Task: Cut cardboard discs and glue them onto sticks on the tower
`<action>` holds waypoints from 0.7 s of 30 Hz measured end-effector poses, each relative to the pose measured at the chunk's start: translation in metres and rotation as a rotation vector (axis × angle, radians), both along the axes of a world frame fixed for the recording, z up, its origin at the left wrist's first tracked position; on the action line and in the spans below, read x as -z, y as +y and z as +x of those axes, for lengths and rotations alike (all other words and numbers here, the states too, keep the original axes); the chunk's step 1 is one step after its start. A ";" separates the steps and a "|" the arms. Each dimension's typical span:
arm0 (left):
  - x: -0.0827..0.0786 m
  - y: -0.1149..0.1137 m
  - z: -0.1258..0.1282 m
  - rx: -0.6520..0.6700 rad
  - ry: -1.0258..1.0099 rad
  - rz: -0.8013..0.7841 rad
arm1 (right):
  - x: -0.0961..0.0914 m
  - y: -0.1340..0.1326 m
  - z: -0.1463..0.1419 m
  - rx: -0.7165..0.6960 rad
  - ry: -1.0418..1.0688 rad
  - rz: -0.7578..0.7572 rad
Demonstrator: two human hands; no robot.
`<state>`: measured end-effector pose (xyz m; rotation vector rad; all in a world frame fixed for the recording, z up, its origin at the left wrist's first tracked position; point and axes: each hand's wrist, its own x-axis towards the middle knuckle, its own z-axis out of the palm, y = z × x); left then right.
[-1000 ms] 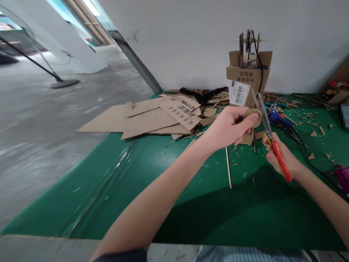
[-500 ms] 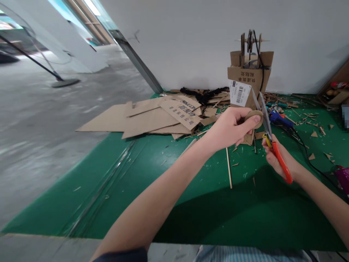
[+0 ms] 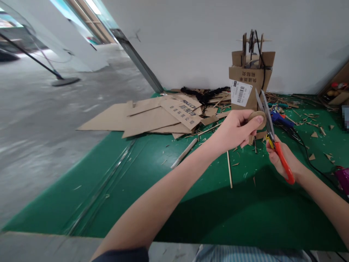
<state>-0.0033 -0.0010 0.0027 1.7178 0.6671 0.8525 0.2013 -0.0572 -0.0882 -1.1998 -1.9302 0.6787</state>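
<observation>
Between the thumb and fingers of my left hand (image 3: 240,127) is a small round piece of cardboard (image 3: 257,117). My right hand (image 3: 283,158) is closed around the handles of a pair of scissors (image 3: 284,163), orange with a bit of yellow. Their blades point up and stand slightly apart, close by the right edge of the cardboard piece. Whether they touch it I cannot tell. Behind both hands stands a cardboard box (image 3: 249,74) with a white label and, on top, a wheel on a stick axle between two uprights. A black cord hangs from that wheel.
Flat cardboard sheets (image 3: 152,116) are heaped at the back left of the green table (image 3: 131,196). A blue glue gun (image 3: 282,119) with its cable lies on the right among scraps. A thin wooden stick (image 3: 229,169) and a pale strip (image 3: 184,153) lie in the middle.
Both hands have shifted slightly to the right and down, together with the cardboard piece and the scissors. The pale strip behind my left forearm shows more fully.
</observation>
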 end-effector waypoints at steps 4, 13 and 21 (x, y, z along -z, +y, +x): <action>-0.005 0.000 -0.003 -0.012 0.058 0.025 | -0.005 0.000 0.003 -0.032 -0.039 -0.026; -0.022 -0.003 -0.012 -0.017 0.268 0.133 | -0.010 -0.001 0.003 -0.069 -0.094 -0.020; -0.026 -0.004 -0.014 -0.001 0.330 0.136 | -0.010 0.000 0.004 -0.019 -0.143 -0.014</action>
